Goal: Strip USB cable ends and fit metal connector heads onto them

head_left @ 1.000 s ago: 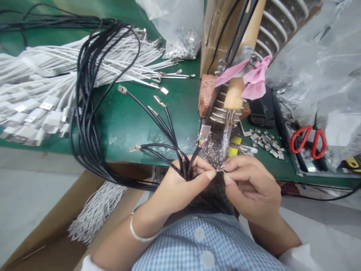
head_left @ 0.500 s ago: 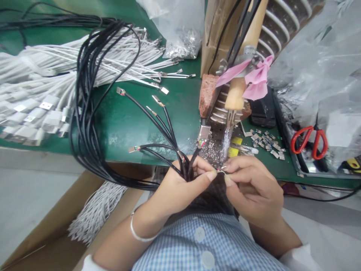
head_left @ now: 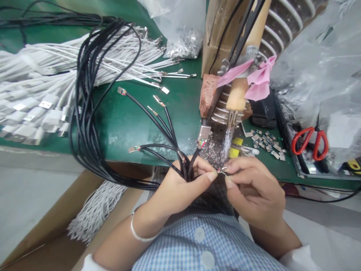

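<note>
My left hand is closed round a bundle of black cables, whose ends fan out above the fist. Several of these ends carry small metal connectors with coloured wires. Between left thumb and forefinger, one cable tip with fine stripped wires points to the right. My right hand pinches at those thin wires, its fingertips close to the left thumb. A small silvery piece shows there, too small to name. Just above stands a soldering iron with a wooden handle and pink ribbon, tip downward.
White USB cables lie piled at the left of the green bench. Small circuit boards are scattered right of the iron, near red-handled scissors on a tray. A brick stands behind. Below left, a cardboard box holds white cables.
My right hand has shifted very slightly to the right, still pinching at the wires. The view has moved a little; the left hand and its bundle keep their pose.
</note>
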